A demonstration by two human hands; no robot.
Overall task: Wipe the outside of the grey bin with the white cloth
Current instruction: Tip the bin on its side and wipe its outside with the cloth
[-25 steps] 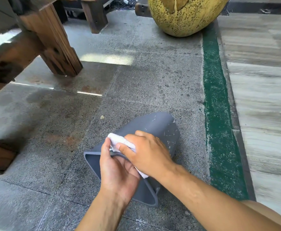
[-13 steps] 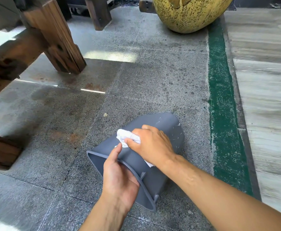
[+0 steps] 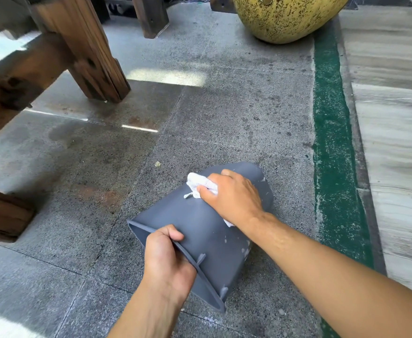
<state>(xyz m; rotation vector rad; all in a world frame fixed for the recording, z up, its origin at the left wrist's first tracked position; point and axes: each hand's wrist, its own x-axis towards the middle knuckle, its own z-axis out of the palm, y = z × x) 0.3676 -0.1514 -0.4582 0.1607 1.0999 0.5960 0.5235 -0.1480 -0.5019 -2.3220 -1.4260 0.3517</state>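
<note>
The grey bin point(image 3: 200, 228) lies on its side on the granite floor, its open mouth toward me and its base pointing away. My left hand point(image 3: 167, 259) grips the rim at the mouth, thumb on the outer wall. My right hand point(image 3: 231, 198) presses the crumpled white cloth point(image 3: 199, 185) against the bin's upper side near the base. Most of the cloth is under my fingers; a corner shows past the wrist. Pale scuffs mark the bin's right side.
A dark wooden bench leg point(image 3: 95, 64) and beam stand at the left. A big speckled yellow pot point(image 3: 285, 18) sits at the top. A green strip point(image 3: 332, 142) runs along the right, with pale planks point(image 3: 395, 142) beyond it.
My right hand has slid the cloth along the bin's wall away from me, from near the rim toward the base. My left hand has shifted to grip the rim.
</note>
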